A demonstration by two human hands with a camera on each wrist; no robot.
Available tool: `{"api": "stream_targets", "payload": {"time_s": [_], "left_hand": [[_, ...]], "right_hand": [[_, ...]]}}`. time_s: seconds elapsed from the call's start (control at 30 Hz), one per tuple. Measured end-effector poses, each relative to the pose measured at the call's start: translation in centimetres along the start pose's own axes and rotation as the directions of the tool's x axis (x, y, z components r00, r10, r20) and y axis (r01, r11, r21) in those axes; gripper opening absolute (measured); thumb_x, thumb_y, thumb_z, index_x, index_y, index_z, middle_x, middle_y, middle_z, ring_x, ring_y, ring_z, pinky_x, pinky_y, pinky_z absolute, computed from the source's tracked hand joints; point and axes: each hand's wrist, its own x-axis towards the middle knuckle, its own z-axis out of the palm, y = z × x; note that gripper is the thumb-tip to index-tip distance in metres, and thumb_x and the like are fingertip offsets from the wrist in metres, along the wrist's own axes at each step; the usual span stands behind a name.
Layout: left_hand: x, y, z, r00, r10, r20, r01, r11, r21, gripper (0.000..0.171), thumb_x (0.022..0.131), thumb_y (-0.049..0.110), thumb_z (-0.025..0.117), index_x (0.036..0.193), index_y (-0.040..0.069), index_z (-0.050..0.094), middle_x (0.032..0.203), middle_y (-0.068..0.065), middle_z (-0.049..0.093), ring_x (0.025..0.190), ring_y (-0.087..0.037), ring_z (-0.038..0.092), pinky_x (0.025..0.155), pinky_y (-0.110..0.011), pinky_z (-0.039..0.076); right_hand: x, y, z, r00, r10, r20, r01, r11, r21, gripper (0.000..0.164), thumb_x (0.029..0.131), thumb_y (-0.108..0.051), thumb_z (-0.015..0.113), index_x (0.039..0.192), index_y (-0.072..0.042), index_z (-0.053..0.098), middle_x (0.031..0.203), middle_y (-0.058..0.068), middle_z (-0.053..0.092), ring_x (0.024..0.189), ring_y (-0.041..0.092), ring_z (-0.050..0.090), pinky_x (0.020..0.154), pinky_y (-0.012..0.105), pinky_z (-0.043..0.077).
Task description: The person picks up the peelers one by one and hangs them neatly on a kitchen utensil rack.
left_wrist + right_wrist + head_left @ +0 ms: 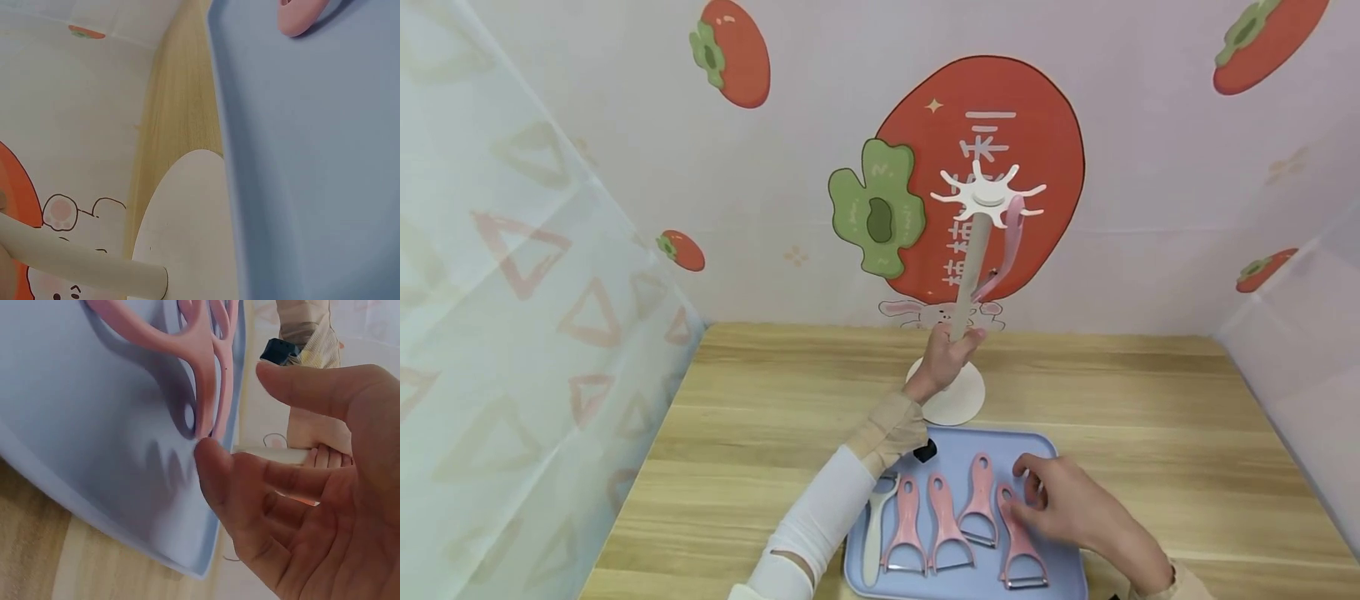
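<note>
My left hand grips the pole of a white stand just above its round base. From the spoked hook ring on top, one pink peeler hangs on the right side. Over the right part of a blue tray, my right hand hovers with thumb and fingers apart, close to the handle of the rightmost pink peeler. In the right wrist view its fingertips are near a peeler handle, with nothing pinched between thumb and fingers.
More pink peelers and one white peeler lie on the tray. The tray sits on a wooden table, just in front of the stand's base. A patterned wall covering rises behind the table and along its sides.
</note>
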Motion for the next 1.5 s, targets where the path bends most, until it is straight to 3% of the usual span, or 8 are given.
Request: {"api": "stream_targets", "payload": {"time_s": [0.2,0.5,0.73,0.9,1.13,1.3,1.4,1.5], "left_hand": [[0.1,-0.2,-0.1,1.0,0.005,-0.007,-0.005,1.0,0.002,0.031,0.102,0.004,0.057,0.075,-0.009,0.051,0.05,0.009,0.03,0.045,-0.01,0.026,0.045,-0.026,0.02],[0.3,0.1,-0.1,1.0,0.02,0.019,-0.019,0.999,-0.04,0.047,0.103,0.007,0.056,0.06,0.005,0.037,0.048,0.008,0.027,0.043,-0.01,0.022,0.044,-0.026,0.019],[0.3,0.0,-0.2,0.999,0.045,0.02,-0.044,0.998,-0.044,0.049,0.102,0.008,0.056,0.058,0.001,0.036,0.048,0.008,0.029,0.042,-0.01,0.024,0.043,-0.027,0.02],[0.3,0.1,0.0,0.999,0.028,0.02,-0.027,0.999,-0.043,0.035,0.103,0.008,0.057,0.07,-0.004,0.049,0.05,0.008,0.029,0.044,-0.011,0.024,0.044,-0.027,0.02],[0.2,0.2,-0.1,1.0,0.016,0.021,-0.015,0.999,-0.029,0.029,0.102,0.008,0.057,0.078,-0.007,0.054,0.051,0.006,0.029,0.045,-0.011,0.023,0.045,-0.027,0.02],[0.1,0.1,-0.2,1.0,0.009,0.015,-0.009,0.999,-0.041,0.019,0.102,0.006,0.057,0.1,-0.012,0.064,0.051,0.007,0.029,0.044,-0.011,0.023,0.044,-0.027,0.02],[0.1,0.1,-0.1,1.0,0.012,0.013,-0.012,0.999,-0.042,0.02,0.102,0.006,0.057,0.094,-0.012,0.063,0.05,0.008,0.029,0.044,-0.011,0.023,0.043,-0.027,0.02],[0.2,0.2,-0.1,1.0,0.019,0.016,-0.018,0.999,-0.044,0.029,0.103,0.008,0.057,0.079,-0.008,0.055,0.05,0.008,0.029,0.044,-0.01,0.023,0.044,-0.027,0.02]], "right_hand": [[-0.3,-0.1,0.9,1.0,-0.019,0.019,0.019,1.0,-0.011,0.024,0.085,-0.025,0.081,0.086,-0.016,0.059,0.059,-0.015,0.046,0.049,-0.005,0.04,0.045,0.018,0.034],[-0.2,-0.3,1.2,0.999,0.005,0.049,-0.005,1.0,-0.005,0.023,0.084,-0.022,0.08,0.085,-0.014,0.058,0.059,-0.015,0.045,0.048,-0.004,0.041,0.045,0.018,0.033],[-0.2,-0.2,1.7,0.999,0.042,0.03,-0.04,0.998,-0.052,0.03,0.082,-0.03,0.083,0.085,-0.014,0.058,0.061,-0.014,0.045,0.049,-0.003,0.041,0.045,0.02,0.036],[-0.6,-0.7,1.8,0.992,0.121,0.043,-0.118,0.991,-0.064,0.035,0.079,-0.035,0.085,0.086,-0.014,0.058,0.06,-0.012,0.046,0.049,0.0,0.042,0.045,0.022,0.036],[-0.7,-0.9,2.1,0.983,0.177,0.041,-0.174,0.983,-0.063,0.036,0.078,-0.035,0.086,0.085,-0.013,0.059,0.059,-0.01,0.048,0.048,0.002,0.044,0.044,0.023,0.037],[-0.7,-1.3,2.2,0.979,0.2,0.039,-0.197,0.977,-0.08,0.033,0.077,-0.031,0.086,0.083,-0.014,0.059,0.059,-0.01,0.048,0.048,0.002,0.045,0.044,0.023,0.038],[-0.7,-1.5,2.2,0.975,0.219,0.036,-0.215,0.972,-0.091,0.033,0.076,-0.03,0.086,0.083,-0.013,0.059,0.06,-0.008,0.049,0.049,0.003,0.045,0.044,0.023,0.038],[-0.7,-1.7,2.2,0.969,0.242,0.038,-0.237,0.966,-0.101,0.035,0.075,-0.032,0.087,0.084,-0.013,0.059,0.06,-0.007,0.049,0.049,0.005,0.045,0.044,0.024,0.037]]}}
